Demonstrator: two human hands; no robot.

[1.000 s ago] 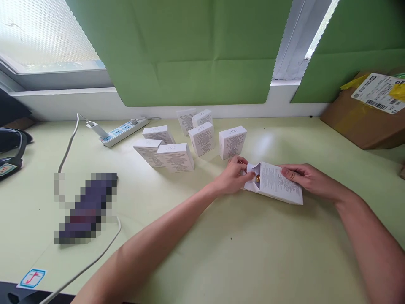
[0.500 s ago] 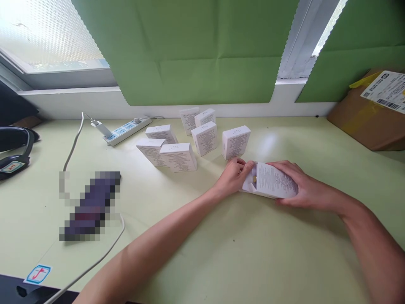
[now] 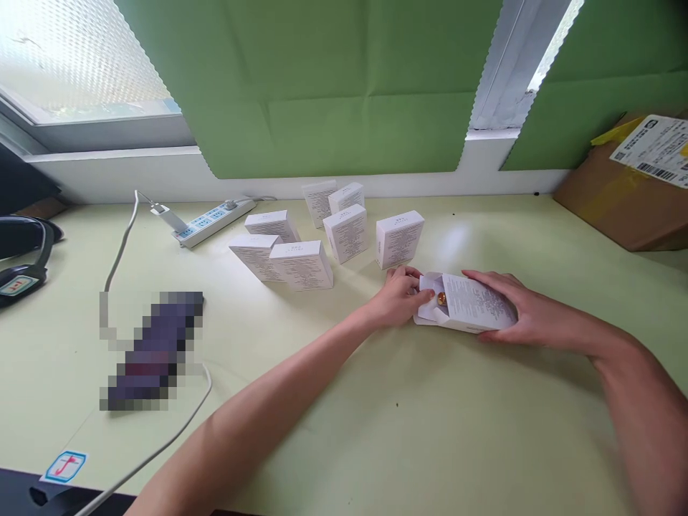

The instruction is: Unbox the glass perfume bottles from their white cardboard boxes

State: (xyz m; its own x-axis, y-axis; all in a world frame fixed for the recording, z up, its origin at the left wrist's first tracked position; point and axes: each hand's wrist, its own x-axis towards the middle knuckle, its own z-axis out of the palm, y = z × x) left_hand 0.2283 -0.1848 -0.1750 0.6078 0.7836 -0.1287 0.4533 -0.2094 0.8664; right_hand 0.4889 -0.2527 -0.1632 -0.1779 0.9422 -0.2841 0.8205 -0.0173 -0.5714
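Note:
A white printed carton lies on its side on the table, its left end open. Inside the opening shows a small round gold-coloured thing; the rest of the contents is hidden. My right hand wraps round the carton's right end, thumb and fingers on opposite sides. At the open end, my left hand grips the carton's flaps, its thumb close to the gold thing. Just behind my left hand stands another white box.
Several similar white boxes stand at the back middle. Farther left are a power strip, a blurred dark phone-like object, a white cable and black headphones. A brown cardboard box sits back right.
The carton and both hands have shifted slightly right. Its open end gapes wider, and the gold thing shows more fully. My left thumb has moved lower at the opening.

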